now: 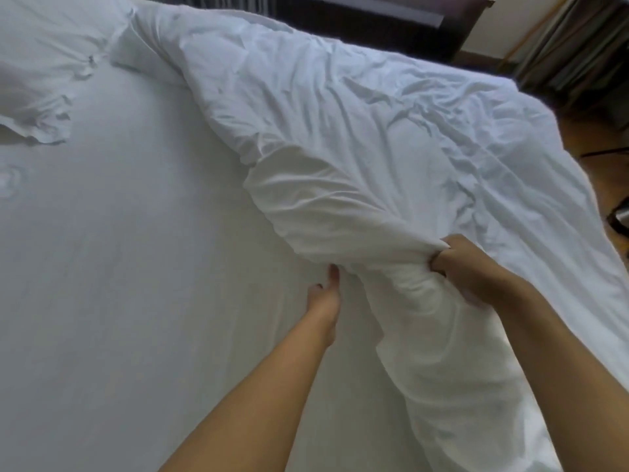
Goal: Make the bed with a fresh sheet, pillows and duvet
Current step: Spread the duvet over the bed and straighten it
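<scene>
A white duvet [357, 137] lies bunched in a long folded heap across the right half of the bed, from the far left corner to the near right. My right hand [466, 267] grips a fold of the duvet, fingers curled into the cloth. My left hand [325, 298] reaches under the duvet's folded edge; its fingertips are hidden in the cloth, so its hold is unclear. The smooth white fitted sheet [119, 267] covers the left half of the mattress. White pillows [37, 73] with crumpled case ends lie at the upper left.
A dark wooden headboard or piece of furniture [374, 15] stands beyond the bed at the top. Curtains [578, 46] hang at the upper right. Wooden floor [599, 141] shows past the bed's right edge, with a dark object at the far right.
</scene>
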Demonstrator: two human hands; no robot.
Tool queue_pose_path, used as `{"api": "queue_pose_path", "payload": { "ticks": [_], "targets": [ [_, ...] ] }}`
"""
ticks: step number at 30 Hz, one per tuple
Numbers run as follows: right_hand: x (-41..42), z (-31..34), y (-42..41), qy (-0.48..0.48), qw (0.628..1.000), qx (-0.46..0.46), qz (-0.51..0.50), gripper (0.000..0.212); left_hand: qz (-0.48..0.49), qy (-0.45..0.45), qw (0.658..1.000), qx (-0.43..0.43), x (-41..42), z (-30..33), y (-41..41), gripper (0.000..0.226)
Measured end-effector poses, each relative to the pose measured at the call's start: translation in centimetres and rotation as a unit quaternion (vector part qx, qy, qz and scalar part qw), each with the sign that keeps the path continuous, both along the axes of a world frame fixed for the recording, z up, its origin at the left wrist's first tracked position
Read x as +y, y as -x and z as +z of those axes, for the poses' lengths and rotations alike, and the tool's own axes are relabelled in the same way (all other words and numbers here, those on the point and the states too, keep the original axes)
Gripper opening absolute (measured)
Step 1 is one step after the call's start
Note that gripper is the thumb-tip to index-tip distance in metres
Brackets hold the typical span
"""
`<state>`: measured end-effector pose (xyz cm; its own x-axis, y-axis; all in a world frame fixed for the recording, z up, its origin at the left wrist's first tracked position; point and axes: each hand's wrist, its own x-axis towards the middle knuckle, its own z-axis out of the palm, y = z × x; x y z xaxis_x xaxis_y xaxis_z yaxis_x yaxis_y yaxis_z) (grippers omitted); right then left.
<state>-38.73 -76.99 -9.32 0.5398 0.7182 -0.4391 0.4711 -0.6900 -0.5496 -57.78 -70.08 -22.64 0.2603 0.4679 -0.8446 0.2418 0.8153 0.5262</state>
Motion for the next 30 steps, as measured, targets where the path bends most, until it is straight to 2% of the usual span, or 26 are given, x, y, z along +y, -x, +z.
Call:
{"api": "queue_pose_path", "payload": {
  "ticks": [3,4,7,9,12,15,16,18,22,25,26,28,30],
  "targets": [
    [0.1,0.8,0.7,-0.002,0.999,0.039,0.004,0.012,-0.074,0.106,0.988,-0.084,-2.8,0.0,-4.8,0.116],
    [0.2,0.8,1.1,-0.004,0.999,0.052,0.009,0.013,-0.078,0.123,0.981,-0.125,-3.8,-0.5,-6.1,0.113],
    [0.3,0.2,1.1,-0.009,0.998,0.066,0.018,0.021,-0.069,0.128,0.978,-0.153,-5.2,-1.1,-8.1,0.055],
    [-0.1,-0.3,1.0,-0.014,0.997,0.067,0.021,0.028,-0.059,0.112,0.982,-0.138,-5.5,-0.9,-7.3,0.036],
    [-0.5,-0.3,1.2,-0.036,0.996,0.076,-0.015,0.023,-0.031,0.117,0.977,-0.174,-6.4,0.1,-4.4,0.045],
    [-0.6,0.4,1.3,-0.046,0.991,0.100,-0.077,0.025,-0.083,0.205,0.944,-0.246,-9.0,0.8,-3.9,0.057],
    [-0.5,0.8,1.3,-0.044,0.989,0.113,-0.088,0.025,-0.094,0.235,0.930,-0.265,-10.2,1.4,-4.6,0.056],
    [-0.4,1.3,1.3,-0.034,0.988,0.116,-0.095,0.024,-0.101,0.235,0.931,-0.262,-11.9,2.7,-6.2,0.045],
    [0.0,1.3,0.5,0.002,0.994,0.076,-0.073,0.020,-0.036,0.233,0.917,-0.321,-13.1,5.1,-6.8,0.035],
    [-0.5,1.4,0.4,0.019,0.996,0.060,-0.059,0.008,0.002,0.203,0.941,-0.270,-13.0,3.9,-3.6,0.028],
    [-0.8,1.8,0.9,0.030,0.997,0.046,-0.049,0.002,0.055,0.196,0.951,-0.233,-13.3,4.0,-1.7,0.028],
    [-1.9,2.1,1.5,0.044,0.999,0.015,-0.023,0.012,0.121,0.140,0.972,-0.147,-14.8,3.0,2.4,0.020],
    [-3.9,2.9,4.1,0.023,0.994,-0.105,-0.021,0.039,0.116,0.108,0.985,-0.066,-16.6,3.6,5.8,0.018]
  ]
}}
